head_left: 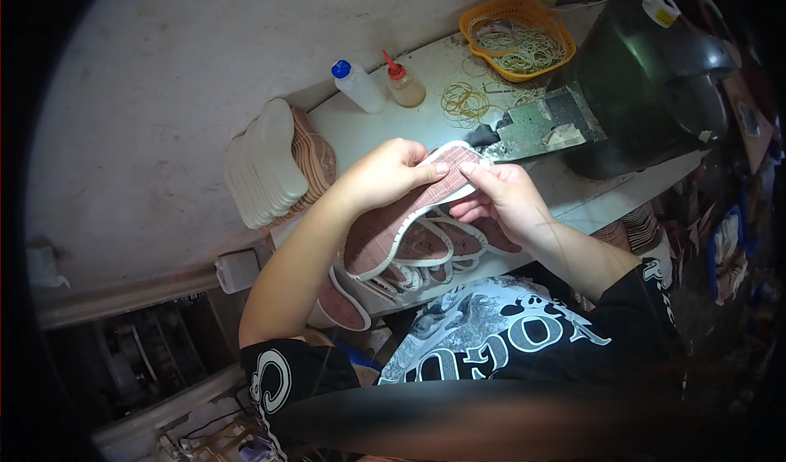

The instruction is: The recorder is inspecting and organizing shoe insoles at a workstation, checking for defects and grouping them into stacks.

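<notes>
An edged sole is being pinched by left hand and right hand; edged pile seemingly done, pale stack being left.

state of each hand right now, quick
Left hand: closed, holding the reddish, white-edged, shoe-sole-shaped piece, thumb on top.
Right hand: closed, pinching the same piece near one end, thumb on top.
</notes>
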### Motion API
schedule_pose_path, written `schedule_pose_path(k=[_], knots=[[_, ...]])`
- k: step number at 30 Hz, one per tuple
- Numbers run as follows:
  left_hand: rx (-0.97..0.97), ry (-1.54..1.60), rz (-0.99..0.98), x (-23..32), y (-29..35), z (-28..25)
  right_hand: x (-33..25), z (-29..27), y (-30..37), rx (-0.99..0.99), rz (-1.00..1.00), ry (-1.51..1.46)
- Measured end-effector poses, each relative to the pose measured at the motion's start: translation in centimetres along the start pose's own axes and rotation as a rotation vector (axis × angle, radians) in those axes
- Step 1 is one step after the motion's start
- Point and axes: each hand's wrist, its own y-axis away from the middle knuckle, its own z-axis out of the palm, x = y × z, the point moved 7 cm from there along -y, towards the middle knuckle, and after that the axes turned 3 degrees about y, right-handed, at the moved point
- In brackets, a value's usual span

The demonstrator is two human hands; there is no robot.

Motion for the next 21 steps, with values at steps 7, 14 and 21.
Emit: schedule_pose_path(k=[7,14,21], knots=[[0.024,0.344,-0.223,-0.2,1.3,2.0,-0.5,-0.2,0.0,-0.108,0.028,0.080],[0.079,0.608,-0.264,0.3,1.6,4.5,-0.7,-2.6,4.0,-0.186,0.147,0.216],[0.155,0.476,-0.236,-0.2,0.5,1.9,-0.4,-4.1,7.1,-0.169,-0.021,0.193]])
